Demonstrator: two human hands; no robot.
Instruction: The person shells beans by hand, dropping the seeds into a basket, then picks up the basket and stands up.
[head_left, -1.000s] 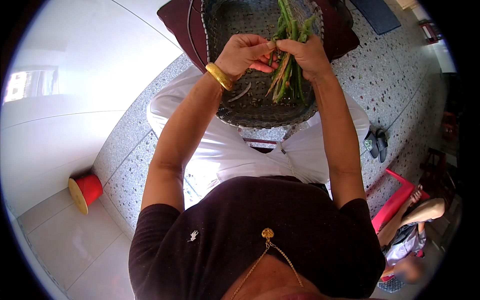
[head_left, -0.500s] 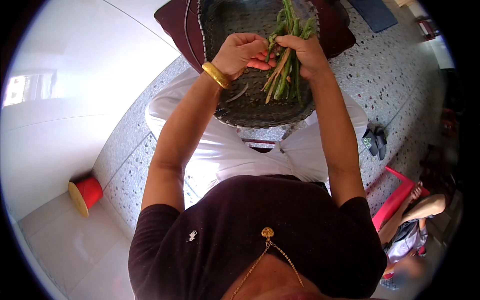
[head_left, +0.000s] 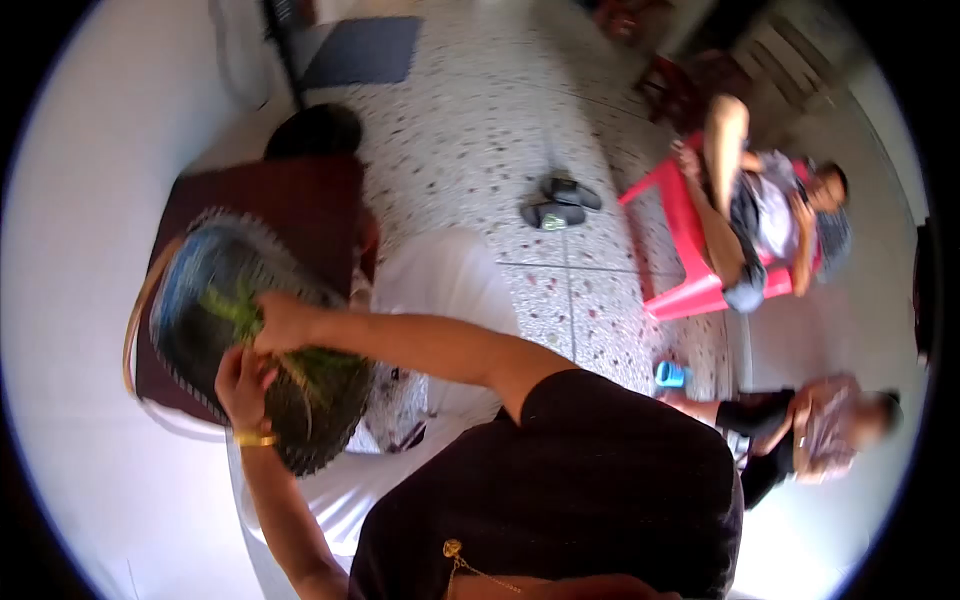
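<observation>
View has turned; two hands (head_left: 243, 388) (head_left: 283, 325), one green bunch (head_left: 236, 308).

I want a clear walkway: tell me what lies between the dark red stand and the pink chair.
A pair of dark slippers, on the speckled floor; the head view shows it.

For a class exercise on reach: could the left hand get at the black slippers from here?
Probably not: the left hand is at the basket, and the slippers lie on the floor beyond the right arm and knee.
</observation>
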